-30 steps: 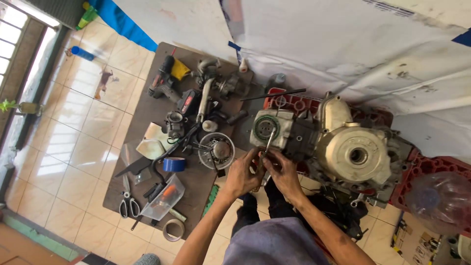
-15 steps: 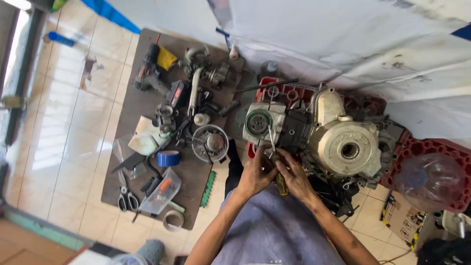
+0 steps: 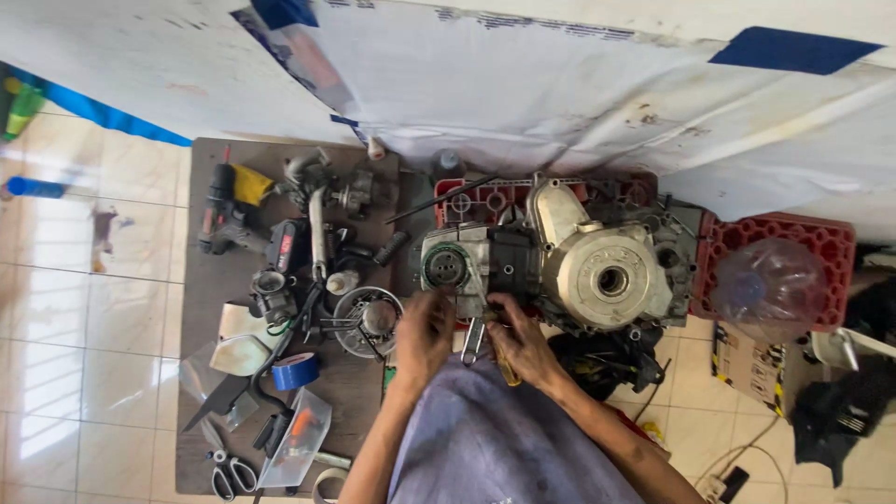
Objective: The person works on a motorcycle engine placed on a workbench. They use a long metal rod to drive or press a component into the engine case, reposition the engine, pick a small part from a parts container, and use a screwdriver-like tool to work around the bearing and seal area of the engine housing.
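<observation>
Here the left hand [image 3: 425,334] and the right hand [image 3: 523,341] meet at the engine [image 3: 569,266], at its seven o'clock edge. The right fingers seemingly grasp a yellow-handled tool [image 3: 506,369]; the left fingers curl, grip unclear. A wrench [image 3: 473,341] hangs between them. Blue tape [image 3: 295,371] lies at nine o'clock.

A grimy grey motorcycle engine [image 3: 569,266] – round side cover facing up – lies on red crates [image 3: 803,245].
</observation>
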